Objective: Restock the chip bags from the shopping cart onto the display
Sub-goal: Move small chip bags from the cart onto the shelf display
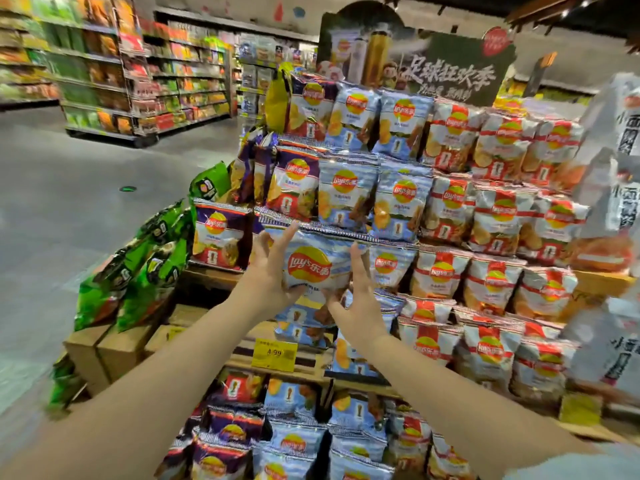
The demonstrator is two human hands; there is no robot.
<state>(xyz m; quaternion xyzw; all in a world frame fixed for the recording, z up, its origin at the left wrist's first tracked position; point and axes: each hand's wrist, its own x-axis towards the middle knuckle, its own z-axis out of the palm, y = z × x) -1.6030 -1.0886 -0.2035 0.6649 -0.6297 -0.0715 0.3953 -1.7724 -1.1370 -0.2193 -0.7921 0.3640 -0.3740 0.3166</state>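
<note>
- Both hands reach forward with bare forearms: the left hand presses flat against the left edge of a light blue chip bag, fingers spread and pointing up, thumb tucked under the bag's lower left corner.
- On the other side, the right hand lies along the bag's right edge, fingers extended upward, palm turned toward the bag; the bag is clasped between the two palms rather than pinched in a fist.
- That bag stands upright, long axis vertical, crimped top seam up and printed front with the red-and-yellow logo facing the camera.
- It sits in the third tier down of the tiered display, in the light blue column, just below two more rows of light blue bags.
- Left of it stands a purple bag; right of it begin the red-and-white bags, stacked in several tiers.
- Green bags lean along the display's left side, over cardboard boxes.
- Beneath the held bag, a yellow price tag hangs on the wooden edge.
- More blue and purple bags fill the bottom of the view.
- Store shelves line the aisle at far left, blurred.
</note>
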